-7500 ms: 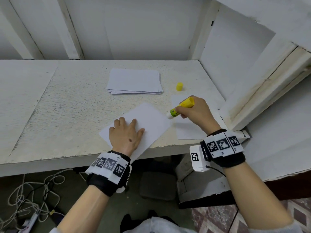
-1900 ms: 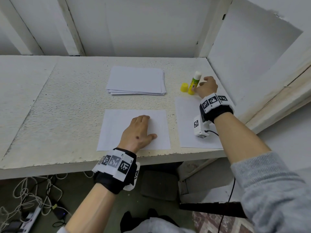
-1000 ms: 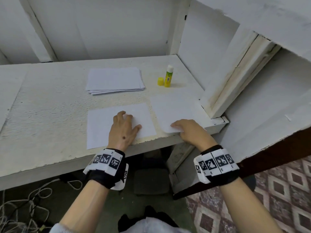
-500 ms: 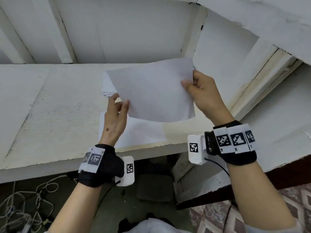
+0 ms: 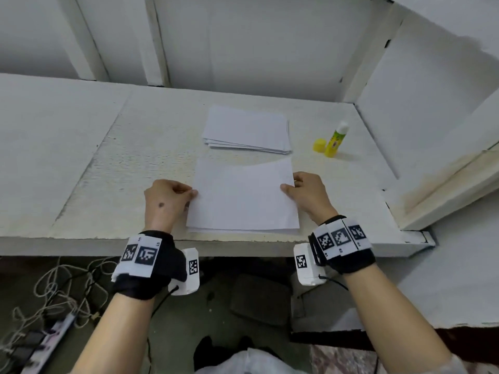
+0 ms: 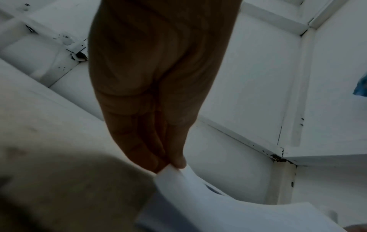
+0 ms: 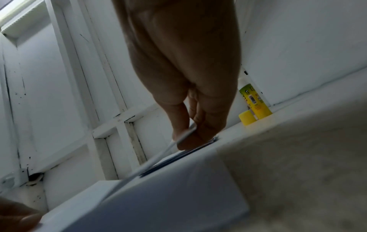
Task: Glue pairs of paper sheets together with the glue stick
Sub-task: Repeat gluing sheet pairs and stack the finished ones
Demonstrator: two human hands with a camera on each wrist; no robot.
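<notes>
Head view: a top sheet (image 5: 243, 195) is pinched at its left edge by the left hand (image 5: 164, 201) and at its right edge by the right hand (image 5: 307, 195), over a lower sheet (image 5: 205, 230) at the bench's near edge. Misaligned edges could be fixed crooked if it is pressed down skewed. Far right, the uncapped glue stick (image 5: 336, 141) may dry.

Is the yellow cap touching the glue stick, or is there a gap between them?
Cannot tell. In the head view the yellow cap sits right beside the glue stick; neither that view nor the right wrist view shows contact or a gap plainly.
</notes>
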